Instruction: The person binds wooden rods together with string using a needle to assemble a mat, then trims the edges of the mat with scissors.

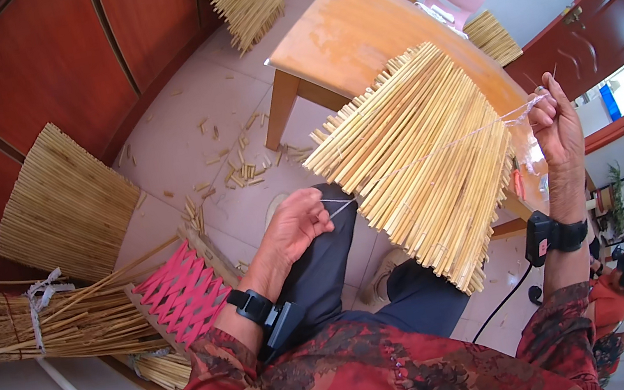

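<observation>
1. A fan-shaped mat of straight, straw-coloured stalks (424, 167) is seen in front of the knees, its upper part overlapping the view of the wooden table with an orange-brown top (339, 19); whether it is supported by the table cannot be told.
2. A thin, pale pinkish-white thread (521, 111) is stretched across the mat, slanting upward from the left hand to the right hand.
3. The thread is held near the mat's left edge by the left hand (296, 224), its fingers curled inward and close together.
4. By the right hand (556, 122), raised just beyond the mat's right edge, the thread's other end is gripped between narrowed fingers; their exact hold cannot be told.
5. A black band with a small dark device is worn on each wrist.
6. To the left, a low wooden-framed stool laced with bright pink straps (185, 291) is placed beside a thick bundle of long, dry stalks tied with white strips (88, 322).
7. A second tan stalk mat (63, 205) is leaned against the red-brown wooden cabinet (47, 66).
8. Short, cut stalk pieces (244, 175) are scattered over the pale tiled floor (211, 71).
</observation>
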### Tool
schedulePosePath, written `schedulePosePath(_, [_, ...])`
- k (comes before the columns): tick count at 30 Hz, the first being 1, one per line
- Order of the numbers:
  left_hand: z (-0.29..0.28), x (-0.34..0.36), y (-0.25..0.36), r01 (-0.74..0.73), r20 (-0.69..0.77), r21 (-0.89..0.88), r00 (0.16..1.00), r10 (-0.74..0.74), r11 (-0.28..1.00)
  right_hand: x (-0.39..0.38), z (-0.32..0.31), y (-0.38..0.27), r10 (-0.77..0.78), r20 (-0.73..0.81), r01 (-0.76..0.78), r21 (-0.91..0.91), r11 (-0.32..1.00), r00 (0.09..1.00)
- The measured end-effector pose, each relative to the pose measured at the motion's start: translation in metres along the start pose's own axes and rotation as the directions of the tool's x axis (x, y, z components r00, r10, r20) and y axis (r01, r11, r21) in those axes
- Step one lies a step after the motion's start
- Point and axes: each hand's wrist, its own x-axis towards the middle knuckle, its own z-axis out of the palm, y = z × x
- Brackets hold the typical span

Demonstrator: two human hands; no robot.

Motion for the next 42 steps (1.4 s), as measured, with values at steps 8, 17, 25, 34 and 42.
schedulePosePath(8, [0.022, 0.009, 0.001, 0.246, -0.051, 0.653, 0.958, -0.282, 0.716, 0.000, 0.029, -0.006, -0.110, 0.075, 0.105, 0.064, 0.992, 0.991])
schedulePosePath(17, [0.017, 0.025, -0.033, 0.159, 0.136, 0.278, 0.970, -0.203, 0.947, 0.010, 0.077, -0.027, -0.237, 0.155, 0.240, -0.004, 0.971, 0.959])
schedulePosePath(25, [0.028, 0.039, -0.031, 0.196, -0.018, 0.408, 0.978, -0.206, 0.892, 0.015, 0.098, -0.045, -0.280, 0.241, 0.319, -0.142, 0.937, 0.929])
schedulePosePath(34, [0.034, 0.050, -0.050, 0.002, 0.006, 0.207, 1.000, -0.004, 0.978, 0.031, 0.090, -0.106, -0.374, 0.301, 0.401, -0.033, 0.915, 0.877])
schedulePosePath(42, [0.033, 0.053, -0.057, 0.022, -0.028, 0.158, 0.999, -0.018, 0.987, 0.068, 0.068, -0.137, -0.170, 0.637, 0.301, -0.103, 0.948, 0.752])
